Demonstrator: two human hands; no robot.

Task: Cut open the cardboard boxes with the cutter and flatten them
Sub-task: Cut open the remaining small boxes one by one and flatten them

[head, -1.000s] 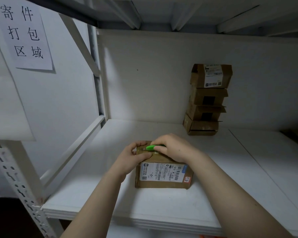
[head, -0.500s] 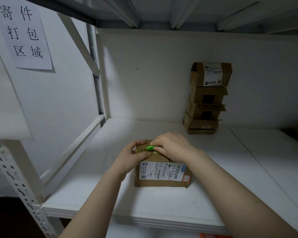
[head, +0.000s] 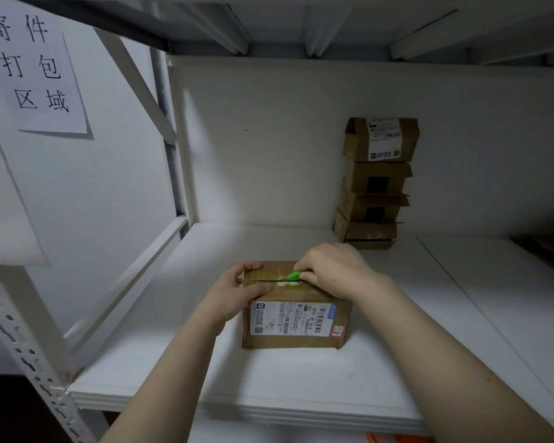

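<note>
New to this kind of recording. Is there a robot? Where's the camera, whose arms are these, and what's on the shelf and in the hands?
No robot: these are a person's bare arms, seen by one wide-angle camera worn on their head, looking forward and down. On the white shelf stands a cardboard box with a shipping label. The left hand grips its left end, apparently to steady it. The right hand holds a green cutter on the taped top seam; a dark slit runs left of the cutter. A stack of boxes stands further back, and a paper sign hangs upper left.
</note>
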